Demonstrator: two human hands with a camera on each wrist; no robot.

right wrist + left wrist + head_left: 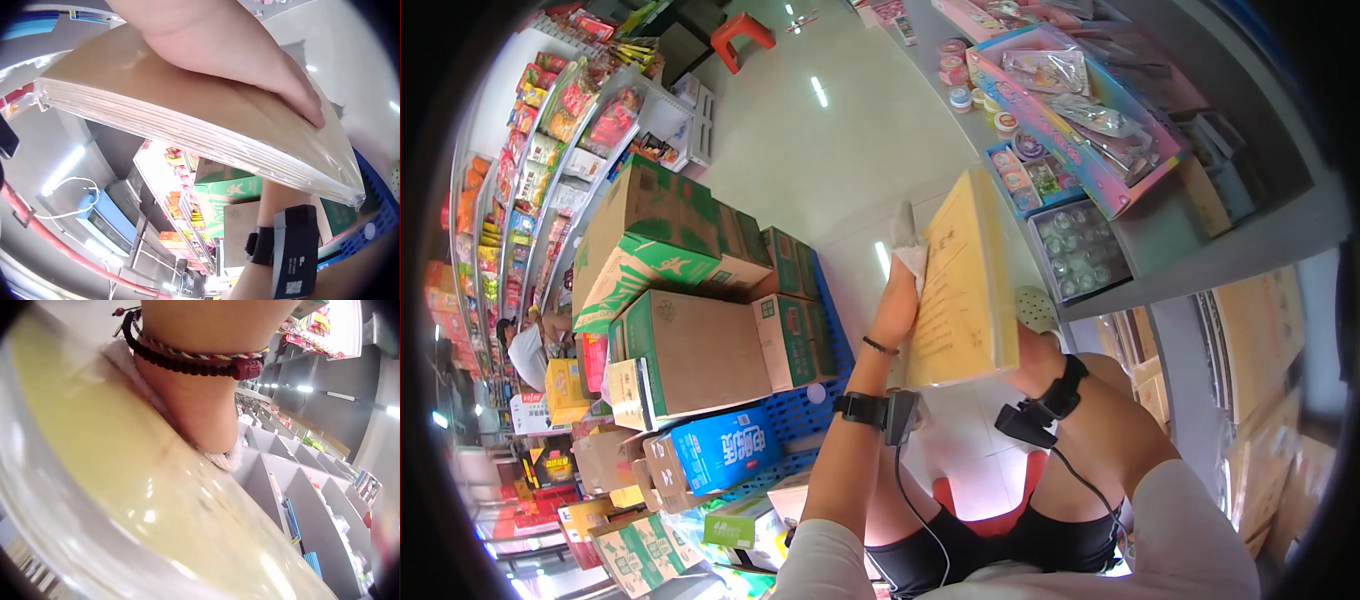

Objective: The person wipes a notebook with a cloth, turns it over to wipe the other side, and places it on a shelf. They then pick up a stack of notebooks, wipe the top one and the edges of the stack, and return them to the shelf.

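Note:
A thick plastic-wrapped stack of yellow-brown paper sheets or envelopes [960, 290] is held upright between both hands. The left hand [897, 300] presses flat along its left face, with a whitish cloth or glove [912, 258] over the fingers. In the left wrist view, that hand [197, 412] lies against the shiny wrapped face [125, 469], its fingertips hidden. Mostly behind the stack in the head view is the right hand [1035, 362]. The right wrist view shows this hand [231, 50] flat on the broad face [187, 94], fingers extended, above the layered edge.
Cardboard cartons [705, 340] are piled on a blue plastic pallet [840, 330] at left, near snack shelves [550, 150]. A grey shelf [1180, 250] at right bears a colourful box of packets [1080, 120]. A red stool [742, 38] stands on the floor at the back.

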